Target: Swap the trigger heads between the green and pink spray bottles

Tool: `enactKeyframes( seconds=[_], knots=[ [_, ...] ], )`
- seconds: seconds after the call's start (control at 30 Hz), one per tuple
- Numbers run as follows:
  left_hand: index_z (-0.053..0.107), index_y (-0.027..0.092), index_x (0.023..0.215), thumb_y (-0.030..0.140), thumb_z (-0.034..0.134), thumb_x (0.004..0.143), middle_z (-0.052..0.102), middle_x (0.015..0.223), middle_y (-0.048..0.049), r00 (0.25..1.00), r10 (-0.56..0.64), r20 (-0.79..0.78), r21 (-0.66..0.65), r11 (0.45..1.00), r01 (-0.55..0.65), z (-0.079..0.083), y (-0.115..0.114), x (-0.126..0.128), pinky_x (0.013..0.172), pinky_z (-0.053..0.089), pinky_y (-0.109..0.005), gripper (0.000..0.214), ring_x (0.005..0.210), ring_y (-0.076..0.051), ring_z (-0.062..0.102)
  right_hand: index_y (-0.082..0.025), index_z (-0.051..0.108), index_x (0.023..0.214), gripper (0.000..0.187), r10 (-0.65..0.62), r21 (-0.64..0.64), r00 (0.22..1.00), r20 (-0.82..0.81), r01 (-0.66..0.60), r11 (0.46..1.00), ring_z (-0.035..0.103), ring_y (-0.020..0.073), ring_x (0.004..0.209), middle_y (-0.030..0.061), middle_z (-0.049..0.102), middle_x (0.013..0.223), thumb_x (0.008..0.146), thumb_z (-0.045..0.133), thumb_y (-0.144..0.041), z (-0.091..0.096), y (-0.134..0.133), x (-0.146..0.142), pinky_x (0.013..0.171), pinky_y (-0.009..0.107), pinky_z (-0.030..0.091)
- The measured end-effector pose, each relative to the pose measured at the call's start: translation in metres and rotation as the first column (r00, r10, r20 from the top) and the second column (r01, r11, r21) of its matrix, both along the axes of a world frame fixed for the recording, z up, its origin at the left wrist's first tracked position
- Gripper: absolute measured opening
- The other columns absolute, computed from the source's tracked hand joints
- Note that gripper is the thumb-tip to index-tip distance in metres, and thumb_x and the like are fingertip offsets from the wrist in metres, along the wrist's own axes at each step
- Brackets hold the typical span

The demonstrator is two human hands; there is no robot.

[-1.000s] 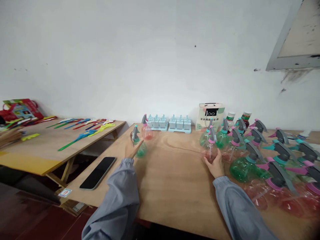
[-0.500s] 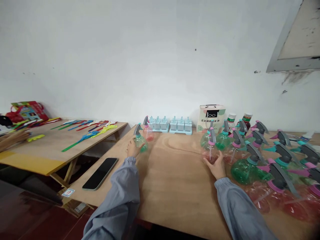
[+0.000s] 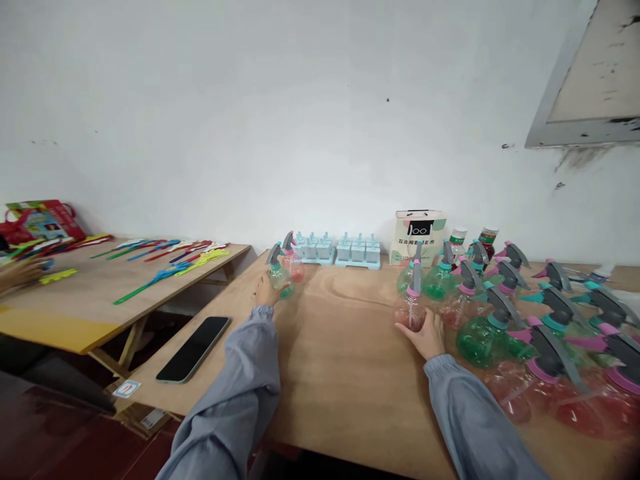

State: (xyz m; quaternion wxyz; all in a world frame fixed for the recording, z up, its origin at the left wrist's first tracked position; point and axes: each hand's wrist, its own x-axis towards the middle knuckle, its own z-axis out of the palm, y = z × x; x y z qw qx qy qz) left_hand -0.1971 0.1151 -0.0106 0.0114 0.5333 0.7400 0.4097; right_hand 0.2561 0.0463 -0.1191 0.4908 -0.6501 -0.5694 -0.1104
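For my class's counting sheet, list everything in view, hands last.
Work table: one, brown, centre.
Side table: one, brown and yellow, left.
Stick-like pieces: many, mixed colours, side table.
Package: one, red and multicoloured, side table.
Phone: one, black, work table's left.
Sticker: one, white and blue, table corner.
Spray bottles: over a dozen, green or pink, mostly right.
Moulds: two sets, pale blue, by wall.
Paper bag: one, cream, by wall.
Capped bottles: two, green-labelled, right rear.
Wall: one, pale grey, behind.
Framed panel: one, pale, upper right.
Co-worker's hand: one, left edge.
Sleeves: two, grey, foreground.
Left hand: one, on a green spray bottle.
Right hand: one, on a pink spray bottle.
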Motion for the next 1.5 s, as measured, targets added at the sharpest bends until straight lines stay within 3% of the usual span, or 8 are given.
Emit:
enactKeyframes(
  seconds=[0.2, 0.3, 0.4, 0.5, 0.7, 0.97, 1.2, 1.5],
  knots=[
    [0.035, 0.014, 0.137, 0.052, 0.059, 0.085, 0.043, 0.142, -0.0237, 0.98, 0.126, 0.155, 0.427, 0.886, -0.182, -0.003, -0.046, 0.036, 0.113, 0.031, -0.055, 0.069, 0.138, -0.035, 0.038, -0.016, 0.054, 0.107, 0.092, 0.061, -0.026, 0.994, 0.089, -0.059, 0.998, 0.06, 0.0361, 0.092, 0.0142, 0.06, 0.094, 0.056, 0.056, -0.093, 0.006, -0.012, -0.02, 0.079, 0.048, 0.048],
    [0.041, 0.014, 0.133, 0.047, 0.064, 0.083, 0.047, 0.137, -0.0209, 0.952, -0.293, 0.09, 0.508, 0.836, 0.209, -0.002, -0.071, 0.075, 0.114, 0.032, -0.049, 0.064, 0.135, -0.033, 0.042, -0.017, 0.054, 0.103, 0.086, 0.177, -0.051, 0.976, 0.129, -0.172, 0.984, 0.062, 0.0347, 0.089, 0.0137, 0.06, 0.094, 0.056, 0.063, -0.088, 0.01, -0.023, -0.042, 0.075, 0.046, 0.05],
    [0.042, 0.022, 0.138, 0.04, 0.079, 0.072, 0.044, 0.146, -0.0175, 0.637, -0.76, 0.131, 0.349, 0.636, 0.688, 0.0, -0.088, 0.129, 0.116, 0.031, -0.048, 0.077, 0.135, -0.032, 0.044, -0.018, 0.055, 0.102, 0.083, 0.26, -0.083, 0.955, 0.142, -0.25, 0.965, 0.063, 0.0343, 0.087, 0.0122, 0.061, 0.092, 0.052, 0.073, -0.082, 0.011, -0.036, -0.067, 0.074, 0.046, 0.051],
    [0.04, 0.022, 0.142, 0.038, 0.089, 0.06, 0.041, 0.15, -0.0174, 0.4, -0.872, 0.282, 0.333, 0.48, 0.812, -0.002, -0.097, 0.181, 0.117, 0.028, -0.052, 0.097, 0.139, -0.035, 0.04, -0.018, 0.055, 0.104, 0.083, 0.353, -0.119, 0.928, 0.116, -0.34, 0.933, 0.064, 0.0349, 0.089, 0.012, 0.063, 0.095, 0.05, 0.079, -0.075, 0.006, -0.047, -0.088, 0.077, 0.048, 0.051],
    [0.053, 0.023, 0.131, 0.042, 0.084, 0.066, 0.052, 0.14, -0.0138, 0.298, -0.813, 0.501, 0.457, 0.541, 0.706, -0.011, -0.099, 0.21, 0.104, 0.045, -0.045, 0.075, 0.122, -0.027, 0.056, -0.015, 0.037, 0.136, 0.092, 0.553, -0.03, 0.833, -0.034, -0.554, 0.832, 0.06, 0.0333, 0.111, 0.0171, 0.059, 0.121, 0.07, 0.068, -0.072, -0.004, -0.042, -0.084, 0.092, 0.05, 0.051],
    [0.071, 0.016, 0.097, 0.055, 0.08, 0.067, 0.072, 0.096, -0.0098, 0.251, -0.702, 0.666, 0.393, 0.617, 0.682, -0.008, -0.091, 0.183, 0.086, 0.052, -0.034, 0.049, 0.097, -0.023, 0.066, -0.01, 0.028, 0.143, 0.089, 0.067, 0.324, 0.991, -0.113, -0.027, 0.946, 0.041, 0.0381, 0.132, 0.0257, 0.043, 0.137, 0.085, 0.049, -0.073, 0.026, 0.054, -0.02, 0.107, 0.061, 0.034],
    [0.066, 0.019, 0.118, 0.05, 0.085, 0.062, 0.072, 0.11, -0.0099, -0.003, -0.681, 0.732, 0.487, 0.52, 0.702, -0.006, -0.094, 0.182, 0.074, 0.055, -0.033, 0.066, 0.069, -0.015, 0.068, 0.0, 0.033, 0.139, 0.108, 0.014, 0.189, 0.982, -0.188, 0.023, 0.982, 0.047, 0.042, 0.123, 0.0321, 0.049, 0.13, 0.074, 0.051, -0.083, 0.019, 0.096, -0.004, 0.103, 0.057, 0.038],
    [0.072, 0.022, 0.112, 0.034, 0.082, 0.066, 0.07, 0.12, -0.0106, -0.209, -0.638, 0.741, 0.52, 0.348, 0.78, -0.007, -0.103, 0.178, 0.074, 0.051, -0.033, 0.049, 0.07, -0.016, 0.068, -0.006, 0.04, 0.134, 0.095, 0.034, 0.148, 0.975, -0.218, -0.002, 0.989, 0.049, 0.0399, 0.116, 0.0263, 0.053, 0.124, 0.073, 0.061, -0.076, 0.013, 0.071, -0.008, 0.1, 0.059, 0.036]
  ],
)
